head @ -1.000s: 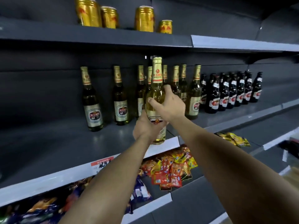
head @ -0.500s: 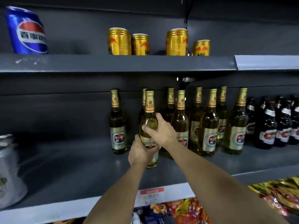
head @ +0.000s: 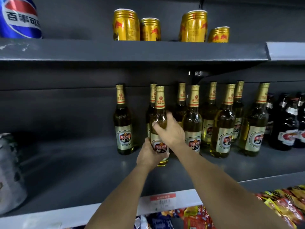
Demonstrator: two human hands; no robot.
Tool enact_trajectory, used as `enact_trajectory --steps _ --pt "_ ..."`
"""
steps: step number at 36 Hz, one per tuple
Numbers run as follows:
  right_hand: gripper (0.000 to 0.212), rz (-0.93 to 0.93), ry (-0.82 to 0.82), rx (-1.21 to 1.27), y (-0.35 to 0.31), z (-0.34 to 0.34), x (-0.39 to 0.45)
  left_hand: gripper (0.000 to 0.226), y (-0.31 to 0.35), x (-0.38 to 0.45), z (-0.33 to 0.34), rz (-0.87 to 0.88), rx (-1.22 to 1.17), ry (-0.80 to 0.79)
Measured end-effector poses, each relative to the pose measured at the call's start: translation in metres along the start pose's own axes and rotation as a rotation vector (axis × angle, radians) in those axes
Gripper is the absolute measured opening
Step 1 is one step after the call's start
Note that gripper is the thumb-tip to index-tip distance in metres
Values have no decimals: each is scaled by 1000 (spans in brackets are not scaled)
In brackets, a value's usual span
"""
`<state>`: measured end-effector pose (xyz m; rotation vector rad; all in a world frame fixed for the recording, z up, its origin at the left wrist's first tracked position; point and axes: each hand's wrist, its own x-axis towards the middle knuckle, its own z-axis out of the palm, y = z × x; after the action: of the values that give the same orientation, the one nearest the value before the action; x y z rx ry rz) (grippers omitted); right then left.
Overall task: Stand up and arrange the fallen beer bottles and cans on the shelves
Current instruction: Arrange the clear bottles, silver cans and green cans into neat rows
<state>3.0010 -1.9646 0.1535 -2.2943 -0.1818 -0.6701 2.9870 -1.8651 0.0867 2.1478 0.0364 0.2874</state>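
Nearest, left hand (head: 149, 156) grips the base of an upright beer bottle (head: 159, 123) on the middle shelf (head: 66, 172); right hand (head: 171, 129) fingers clamped round its shoulder. Behind, standing bottles (head: 222, 123); above, gold cans (head: 126, 25).

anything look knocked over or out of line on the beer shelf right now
Nothing lies fallen. The held bottle, gripped by the left hand and right hand, stands upright but forward of the row, and one bottle stands apart on the left.
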Motion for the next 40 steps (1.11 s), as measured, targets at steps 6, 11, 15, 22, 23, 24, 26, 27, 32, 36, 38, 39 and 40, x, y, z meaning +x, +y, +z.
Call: enact_trajectory --steps 6,11,15,22,23,24,26,27,32,36,38,39,40 --pt "56 8 -8 -24 -2 1 -1 68 -2 -6 2 -13 14 45" --pt "58 48 -44 -6 -3 -2 -1 65 -2 -7 3 -15 5 30" --pt "58 58 -52 -2 -6 -1 -3 69 -2 -4 0 -24 16 -13" --pt "72 77 -53 11 -7 -3 -19 74 -1 -10 -9 -23 92 -61" --pt "73 81 -58 2 -6 -4 -23 73 -2 -14 -12 -22 109 -63" --pt "74 81 -61 -3 -4 -4 -27 71 -1 -19 -16 -18 130 -63" --pt "74 87 -64 8 -2 -6 -38 65 -2 -32 -24 -10 196 -48" --pt "74 92 -64 18 -1 -7 -44 65 -3 -39 -28 -13 232 -34" --pt "70 38 -93 -10 -5 -10 -78 60 -10 -76 -45 -89 358 74" --pt "70 -78 -180 -104 -14 -11 -113 52 -19 -119 -65 -127 456 161" --pt "71 -141 -238 -117 -22 -8 -133 53 -27 -143 -78 -176 488 207" --pt "70 -185 -269 -127 -26 -5 -144 54 -33 -156 -85 -210 499 223" --pt "69 -233 -303 -142 -31 -1 -155 53 -41 -168 -92 -242 509 235"
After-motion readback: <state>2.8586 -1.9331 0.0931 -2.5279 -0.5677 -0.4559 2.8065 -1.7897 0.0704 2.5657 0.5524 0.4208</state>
